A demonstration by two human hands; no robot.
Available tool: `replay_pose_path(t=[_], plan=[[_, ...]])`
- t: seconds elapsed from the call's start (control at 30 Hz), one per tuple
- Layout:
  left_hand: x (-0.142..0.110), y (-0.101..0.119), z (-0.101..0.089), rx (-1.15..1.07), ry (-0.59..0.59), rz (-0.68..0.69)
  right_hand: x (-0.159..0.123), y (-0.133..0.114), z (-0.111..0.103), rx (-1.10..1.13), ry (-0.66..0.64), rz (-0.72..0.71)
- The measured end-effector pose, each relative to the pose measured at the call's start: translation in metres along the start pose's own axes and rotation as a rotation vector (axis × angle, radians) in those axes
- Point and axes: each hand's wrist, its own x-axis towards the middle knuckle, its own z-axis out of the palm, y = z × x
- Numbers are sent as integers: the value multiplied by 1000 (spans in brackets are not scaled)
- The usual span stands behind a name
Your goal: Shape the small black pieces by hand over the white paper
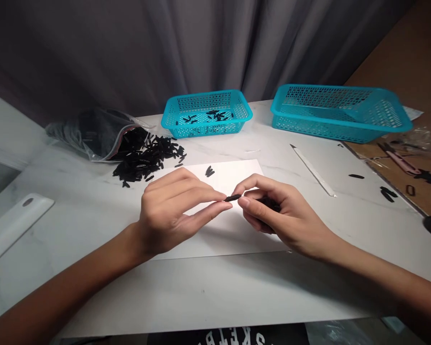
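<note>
A small, narrow black piece (232, 197), long and rounded at the ends, is pinched between the thumb and fingertips of my left hand (179, 206). The fingertips of my right hand (280, 206) touch its other end. More black pieces (270, 205) are bunched in my right palm, partly hidden by the fingers. Both hands are over a white sheet (215, 239) on the table. A few loose black pieces (209, 171) lie on the sheet just beyond my hands. What the black pieces are for cannot be seen.
A clear zip bag (89, 134) at the left spills a black heap (143, 158). One blue basket (206, 96) holds scattered black pieces; a larger blue basket (341, 127) stands right. A white craft knife (312, 170), pink-handled tool (402, 160) and white object (17, 225) lie about.
</note>
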Motion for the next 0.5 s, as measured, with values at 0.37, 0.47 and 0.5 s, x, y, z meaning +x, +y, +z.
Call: replay_pose_path(t=[0.37, 0.47, 0.5], plan=[[2, 2, -1, -118, 4, -100, -4, -2, 3, -171, 91, -120], [2, 6, -1, -190, -13, -200, -4, -2, 4, -191, 98, -135], [3, 7, -1, -220, -27, -265, -4, -2, 3, -168, 93, -127]])
